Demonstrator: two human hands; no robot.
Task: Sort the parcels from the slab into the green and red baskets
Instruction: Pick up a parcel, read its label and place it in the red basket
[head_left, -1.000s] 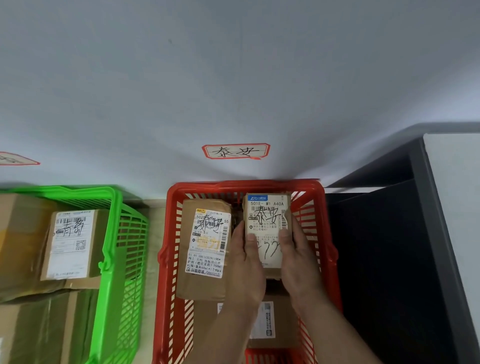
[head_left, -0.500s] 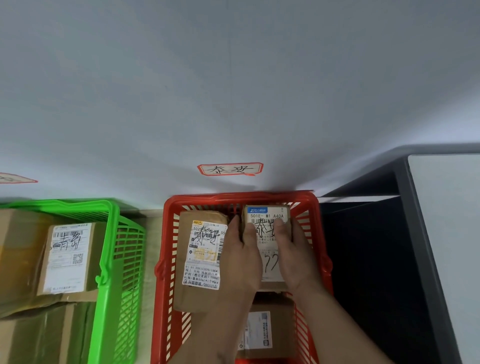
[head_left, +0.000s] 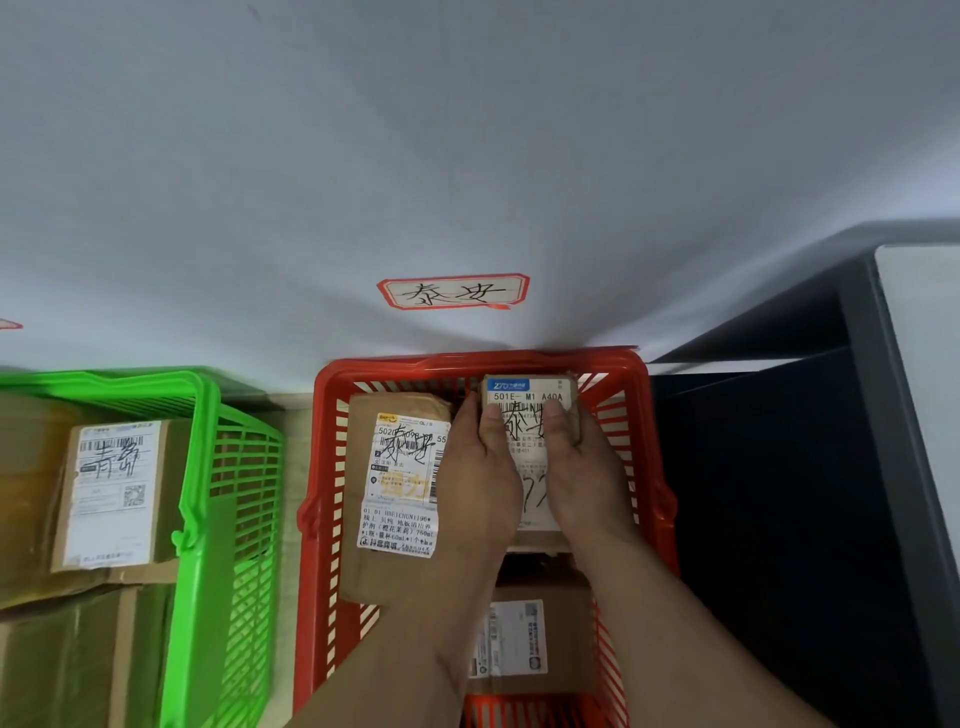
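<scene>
Parcel (head_left: 530, 397) between both hands (head_left: 530, 467)

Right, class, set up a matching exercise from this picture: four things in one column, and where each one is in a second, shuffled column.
Things
1. held parcel
2. parcel with long label
3. red-bordered sign
4. parcel with QR label

Places
A. on the wall
B. in the green basket
C. between both hands, at the red basket's far end
D. lying left of the left hand

Pairs: 1-C, 2-D, 3-A, 4-B
</scene>
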